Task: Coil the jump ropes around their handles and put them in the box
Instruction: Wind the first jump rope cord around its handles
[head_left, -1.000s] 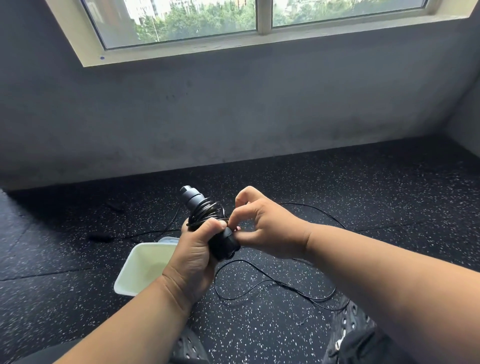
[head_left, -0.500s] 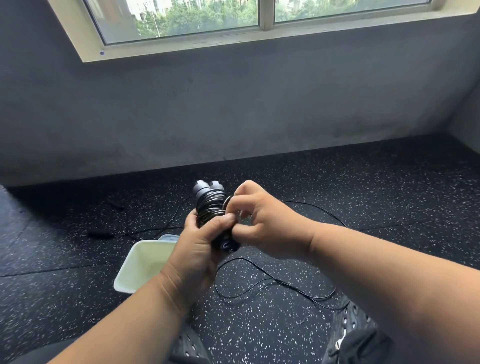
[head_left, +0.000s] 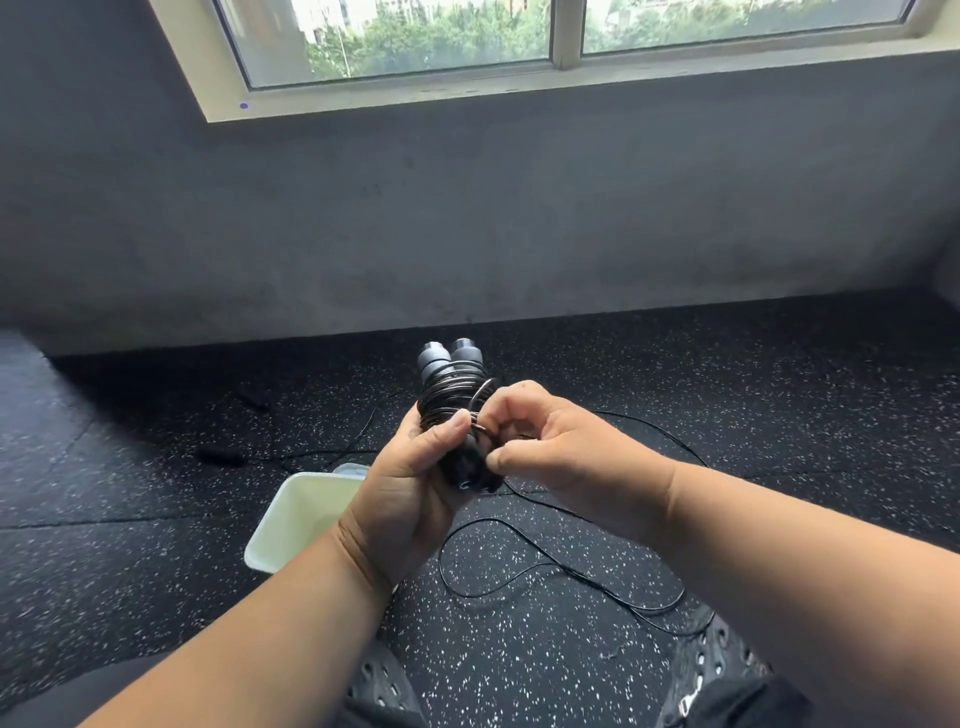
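The paired handles (head_left: 451, 395) are now held upright, swung up from their earlier leftward tilt, and clenched in the left hand (head_left: 410, 488). The cord is pinched at 3 o'clock of the coil by the right hand (head_left: 561, 447). Slack rope (head_left: 545, 566) remains on the floor, so winding is judged unfinished. The box (head_left: 296, 519) waits at 7 o'clock.
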